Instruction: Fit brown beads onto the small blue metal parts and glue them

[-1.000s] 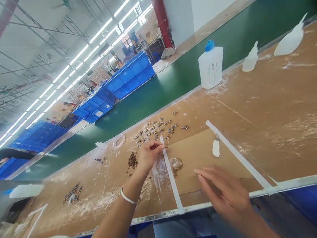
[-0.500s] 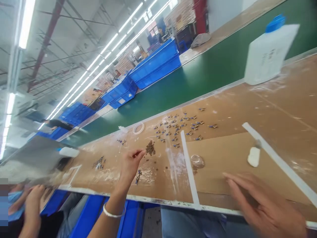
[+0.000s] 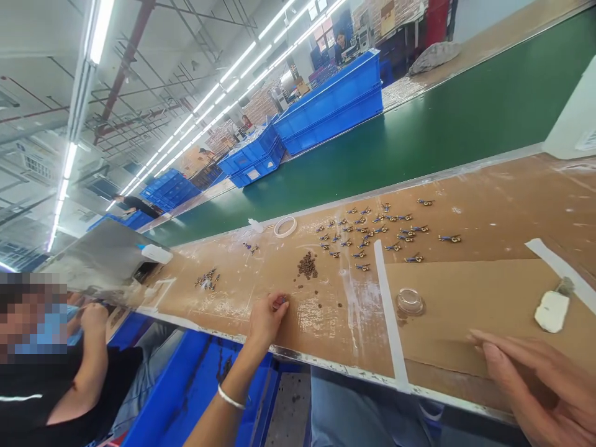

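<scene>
My left hand (image 3: 266, 321) is pinched at the table's near side, with its fingertips closed round a small dark piece with blue on it (image 3: 279, 302). Just beyond lies a pile of small brown discs (image 3: 308, 266), a few strewn around it. My right hand (image 3: 535, 375) hovers at the right over a cardboard sheet (image 3: 456, 310), thumb and forefinger pressed together; anything between them is too small to make out. On that sheet are a clear round dish (image 3: 410, 302) and a white block (image 3: 552, 311). Several small blue-and-gold pieces (image 3: 367, 233) lie spread beyond.
A tape roll (image 3: 285, 227) and a small white bottle (image 3: 255, 226) stand by the green belt (image 3: 419, 143). More small pieces (image 3: 207, 279) lie to the left. A large white jug (image 3: 575, 118) is at far right. A co-worker (image 3: 69, 372) sits at left; blue crates (image 3: 330, 99) line the far side.
My left hand has come from beside the disc pile back to the small piece lying near the edge, and closed on it. The view has swung left; my right hand keeps its pinch.
</scene>
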`<state>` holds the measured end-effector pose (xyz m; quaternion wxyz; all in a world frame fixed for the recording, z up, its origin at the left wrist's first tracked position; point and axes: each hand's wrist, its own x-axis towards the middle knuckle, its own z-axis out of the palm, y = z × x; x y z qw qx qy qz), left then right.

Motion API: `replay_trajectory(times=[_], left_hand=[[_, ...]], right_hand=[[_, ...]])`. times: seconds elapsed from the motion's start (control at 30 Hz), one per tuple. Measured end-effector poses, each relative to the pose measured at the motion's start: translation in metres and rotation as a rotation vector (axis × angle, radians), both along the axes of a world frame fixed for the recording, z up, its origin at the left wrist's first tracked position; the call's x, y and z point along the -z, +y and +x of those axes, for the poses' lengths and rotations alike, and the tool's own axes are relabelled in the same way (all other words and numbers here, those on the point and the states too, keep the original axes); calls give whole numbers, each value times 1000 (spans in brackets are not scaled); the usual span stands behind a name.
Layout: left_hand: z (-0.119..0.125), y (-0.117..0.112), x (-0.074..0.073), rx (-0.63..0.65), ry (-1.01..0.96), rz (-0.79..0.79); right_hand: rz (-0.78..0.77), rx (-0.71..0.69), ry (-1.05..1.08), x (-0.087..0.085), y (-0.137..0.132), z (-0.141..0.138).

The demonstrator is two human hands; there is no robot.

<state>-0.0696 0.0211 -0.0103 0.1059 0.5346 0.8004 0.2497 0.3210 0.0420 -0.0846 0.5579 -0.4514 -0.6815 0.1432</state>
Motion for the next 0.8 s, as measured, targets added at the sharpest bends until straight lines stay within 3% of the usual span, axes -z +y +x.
replay_trajectory(times=[0.1,0.17,0.33,0.43,0.53,0.63,0.8], left_hand=[[0,9,-6,12,-63,-6],[10,12,-15,38,-135,3],[68,17,-34,72,-579,106],[101,25,-34,67,-777,172],[121,35,-29,80,-922,142],[130,41,-24,94,-945,127],[144,46,-20,186,-737,153]], right_hand=[[-70,45,-48,-4,-5,-3],[-8,63,-67,-10,-6,-5],[116,74,-133,-30,-1,-7],[106,78,-120,-36,1,-9],[134,88,-107,-37,2,-10],[153,106,-82,-39,3,-11],[152,91,-28,-43,5,-11]])
